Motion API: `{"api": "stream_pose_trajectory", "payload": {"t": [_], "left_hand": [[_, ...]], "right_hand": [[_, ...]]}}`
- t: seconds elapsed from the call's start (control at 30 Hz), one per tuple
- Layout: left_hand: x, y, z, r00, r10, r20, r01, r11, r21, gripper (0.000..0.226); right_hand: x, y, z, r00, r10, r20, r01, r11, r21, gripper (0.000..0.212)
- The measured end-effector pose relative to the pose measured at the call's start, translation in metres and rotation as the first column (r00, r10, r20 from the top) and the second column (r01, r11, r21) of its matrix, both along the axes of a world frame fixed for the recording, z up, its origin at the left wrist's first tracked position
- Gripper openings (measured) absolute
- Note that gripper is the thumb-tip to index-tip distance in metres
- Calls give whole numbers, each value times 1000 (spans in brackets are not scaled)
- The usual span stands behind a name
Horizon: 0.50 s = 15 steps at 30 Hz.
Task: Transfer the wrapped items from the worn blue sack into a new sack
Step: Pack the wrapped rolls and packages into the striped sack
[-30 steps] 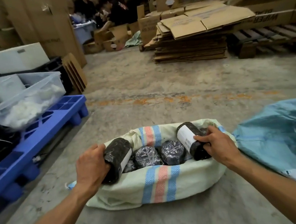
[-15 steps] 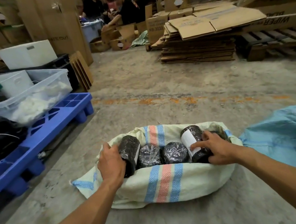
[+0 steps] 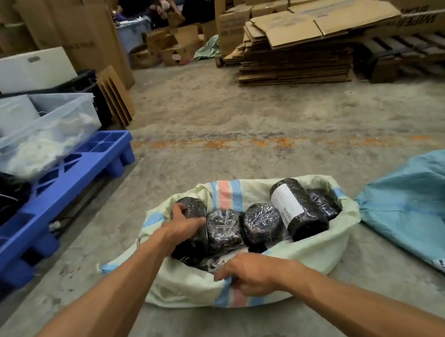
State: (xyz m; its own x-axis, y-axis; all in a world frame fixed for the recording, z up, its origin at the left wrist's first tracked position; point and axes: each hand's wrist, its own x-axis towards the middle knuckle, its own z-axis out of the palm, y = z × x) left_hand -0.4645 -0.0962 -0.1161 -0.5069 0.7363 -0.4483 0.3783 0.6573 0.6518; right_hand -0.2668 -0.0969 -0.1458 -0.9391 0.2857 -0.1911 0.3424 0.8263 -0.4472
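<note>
A pale woven sack (image 3: pixel 336 249) with blue and pink stripes lies open on the concrete floor in front of me. Several black plastic-wrapped rolls (image 3: pixel 261 221) lie inside it; one at the right carries a white label (image 3: pixel 287 205). My left hand (image 3: pixel 183 225) reaches into the sack and grips the leftmost wrapped roll (image 3: pixel 192 204). My right hand (image 3: pixel 248 274) pinches the sack's near rim at the stripe. The worn blue sack (image 3: pixel 430 209) lies crumpled on the floor to the right.
A blue plastic pallet (image 3: pixel 76 182) at the left carries clear bins (image 3: pixel 50 134) and black bags. Flattened cardboard (image 3: pixel 299 53) and a wooden pallet (image 3: pixel 413 55) lie beyond. People sit among boxes at the far back. Bare concrete lies between.
My right hand let go of the labelled roll and moved to the sack's near rim, now pinching it. My left hand pushed its roll deeper into the sack. The camera moved closer.
</note>
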Motion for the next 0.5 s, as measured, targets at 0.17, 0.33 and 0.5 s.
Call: {"api": "stream_pose_trajectory", "payload": {"t": [0.17,0.33,0.5], "left_hand": [[27,7,-5,991,-16,-133,-5,987,-160,109],[31,-7,-28,963,26,-267,-54,994,-98,93],[22,-21,-34,947,-12,-322,-14,997,-77,91]], "right_hand": [[14,-4,8,1000,-17,-20,11,965,-261,36],[28,2,18,992,-123,-20,111,945,-307,25],[32,12,24,993,-110,-47,99,977,-191,25]]}}
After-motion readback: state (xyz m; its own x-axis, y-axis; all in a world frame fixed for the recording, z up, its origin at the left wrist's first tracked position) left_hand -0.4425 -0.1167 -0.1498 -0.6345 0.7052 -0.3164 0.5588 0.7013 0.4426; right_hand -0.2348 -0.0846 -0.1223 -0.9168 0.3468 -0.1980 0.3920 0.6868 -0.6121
